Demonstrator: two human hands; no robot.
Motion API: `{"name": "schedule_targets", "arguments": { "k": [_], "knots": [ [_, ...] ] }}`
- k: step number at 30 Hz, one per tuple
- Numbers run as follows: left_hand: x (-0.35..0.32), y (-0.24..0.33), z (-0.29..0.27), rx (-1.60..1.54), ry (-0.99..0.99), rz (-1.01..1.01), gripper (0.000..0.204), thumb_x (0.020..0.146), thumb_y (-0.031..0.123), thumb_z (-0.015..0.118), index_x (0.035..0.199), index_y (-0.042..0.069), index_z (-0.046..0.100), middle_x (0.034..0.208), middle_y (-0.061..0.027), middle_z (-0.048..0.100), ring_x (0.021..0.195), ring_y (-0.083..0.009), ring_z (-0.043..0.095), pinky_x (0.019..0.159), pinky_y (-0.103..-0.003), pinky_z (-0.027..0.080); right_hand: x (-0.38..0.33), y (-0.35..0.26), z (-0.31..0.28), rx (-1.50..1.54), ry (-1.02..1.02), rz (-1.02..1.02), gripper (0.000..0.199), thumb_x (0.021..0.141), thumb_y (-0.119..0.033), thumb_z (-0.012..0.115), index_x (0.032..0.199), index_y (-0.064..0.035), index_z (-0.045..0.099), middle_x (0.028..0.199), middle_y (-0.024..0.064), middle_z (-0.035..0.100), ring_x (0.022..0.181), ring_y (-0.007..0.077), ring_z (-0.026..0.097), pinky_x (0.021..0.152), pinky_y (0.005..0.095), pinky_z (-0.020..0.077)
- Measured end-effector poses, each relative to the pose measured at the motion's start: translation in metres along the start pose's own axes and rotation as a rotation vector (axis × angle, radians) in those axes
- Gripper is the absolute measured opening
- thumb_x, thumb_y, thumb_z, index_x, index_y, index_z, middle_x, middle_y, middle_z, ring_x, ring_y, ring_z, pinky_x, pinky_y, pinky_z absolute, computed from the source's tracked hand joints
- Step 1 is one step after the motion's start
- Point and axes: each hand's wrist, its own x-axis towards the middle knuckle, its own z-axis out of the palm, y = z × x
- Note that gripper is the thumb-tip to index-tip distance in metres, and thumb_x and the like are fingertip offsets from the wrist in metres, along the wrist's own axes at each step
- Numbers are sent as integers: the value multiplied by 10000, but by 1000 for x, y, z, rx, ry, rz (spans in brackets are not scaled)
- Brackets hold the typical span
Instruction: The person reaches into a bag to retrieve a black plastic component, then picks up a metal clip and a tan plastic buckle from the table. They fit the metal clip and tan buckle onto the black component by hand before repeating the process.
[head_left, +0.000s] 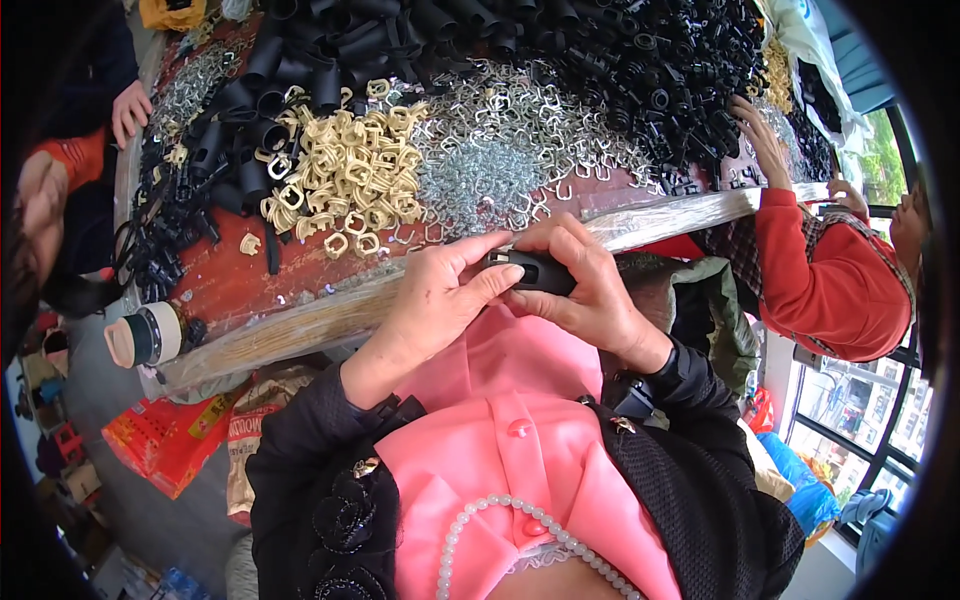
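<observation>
Between my two hands, just over the table's near edge, is a black plastic tube-shaped part (540, 272) with a slot in its side. My right hand (585, 275) wraps round its right end, thumb along the underside. The fingers of my left hand (450, 290) close on its left end, where something small and pale shows near the thumb tip. Beyond my hands lie a heap of cream plastic clips (350, 165), a pile of small silvery screws or pins (480, 180) and many bent metal hooks (540, 110).
Black tubes (325, 85) and small black parts (670, 80) are heaped at the back. Tape rolls (145, 333) sit at the table's left corner. A plastic-wrapped rail (280, 335) edges the table. One person's hand (130, 112) rests at left; another person in red (835, 270) reaches in at right.
</observation>
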Motion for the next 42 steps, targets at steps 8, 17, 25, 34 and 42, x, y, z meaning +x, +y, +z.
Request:
{"name": "schedule_targets", "arguments": {
  "k": [8,17,25,34,42],
  "knots": [
    [11,-14,-2,-54,-38,-79,466,803,153,570,1187,-42,390,984,-97,556,849,-108,530,726,-221,451,-7,16,-4,81,-47,-27,597,650,-275,690,1124,-15,437,1052,157,474,1010,291,453,829,362,383],
    [12,-10,7,-378,-125,-179,722,712,44,646,1276,-25,201,1007,-101,526,863,-141,525,735,-257,456,0,20,-14,365,-333,-187,774,631,-492,618,1165,20,393,1101,177,460,1045,296,439,876,392,342],
    [7,-17,16,-526,-91,-197,721,669,-53,633,1266,-7,232,1091,-112,475,957,-153,502,811,-269,441,-11,24,-2,376,-83,-211,704,671,-517,546,1103,29,444,1010,165,527,927,291,508,831,378,371],
    [2,-23,28,-604,-106,-288,679,706,-35,604,1265,-5,219,1011,-98,528,880,-152,543,765,-251,454,-26,19,-6,223,39,-219,611,702,-472,542,1022,44,474,910,153,530,809,239,521,727,326,405],
    [-2,-13,12,-550,-81,-314,610,731,-3,592,1248,18,271,985,-95,550,823,-149,564,732,-227,452,-56,19,-21,296,254,21,537,685,-441,573,912,41,503,831,104,520,754,195,515,683,285,408]
  ]
}}
